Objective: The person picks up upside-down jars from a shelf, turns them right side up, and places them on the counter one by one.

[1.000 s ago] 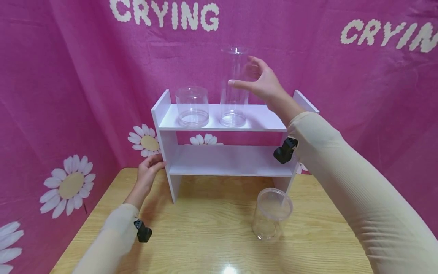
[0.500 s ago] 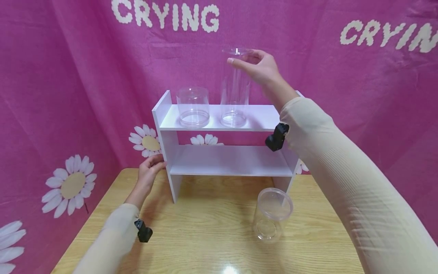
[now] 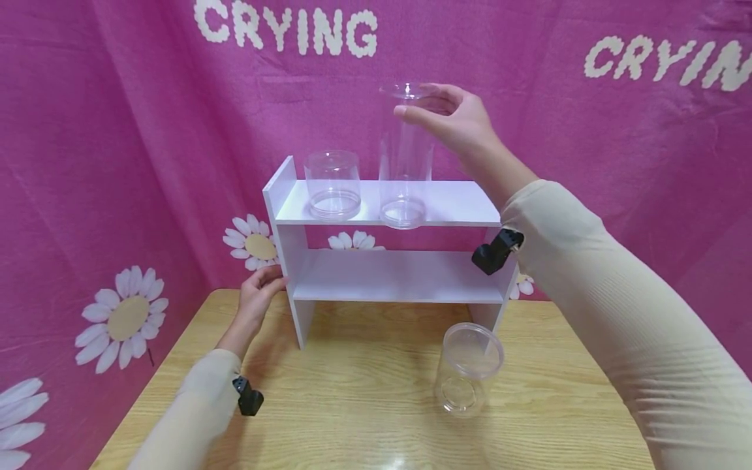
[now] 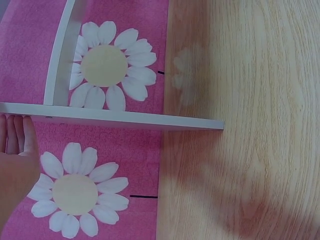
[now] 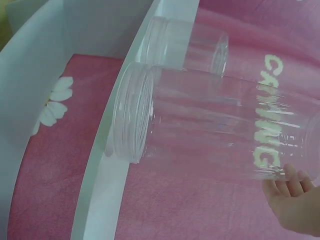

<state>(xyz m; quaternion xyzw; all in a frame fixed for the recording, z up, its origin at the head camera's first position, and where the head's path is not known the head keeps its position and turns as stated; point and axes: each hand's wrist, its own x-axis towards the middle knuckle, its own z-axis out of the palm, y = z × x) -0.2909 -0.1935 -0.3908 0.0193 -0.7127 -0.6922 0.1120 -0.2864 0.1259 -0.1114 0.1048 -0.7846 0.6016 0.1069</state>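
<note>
My right hand (image 3: 464, 124) grips a tall clear plastic jar (image 3: 405, 163) near its upper end, thumb on the near side. The jar stands nearly upright, its base at the front edge of the top board of a white two-tier shelf (image 3: 458, 201). In the right wrist view the ridged band (image 5: 134, 112) at the jar's base overlaps that edge; whether it touches the board I cannot tell. My left hand (image 3: 256, 300) rests its fingertips on the outside of the shelf's left side panel (image 3: 289, 261). The left wrist view shows those fingers (image 4: 16, 134) fairly straight against the panel.
A shorter clear jar (image 3: 333, 186) stands on the top board, left of the tall one. Another clear jar (image 3: 461, 388) stands on the wooden table (image 3: 352, 405), before the shelf's right leg. A pink curtain (image 3: 176, 163) hangs behind and at the sides.
My right hand has moved up to the tall jar's upper end and taken hold of it. The jar's base has come forward to the board's front edge. The left hand stays put.
</note>
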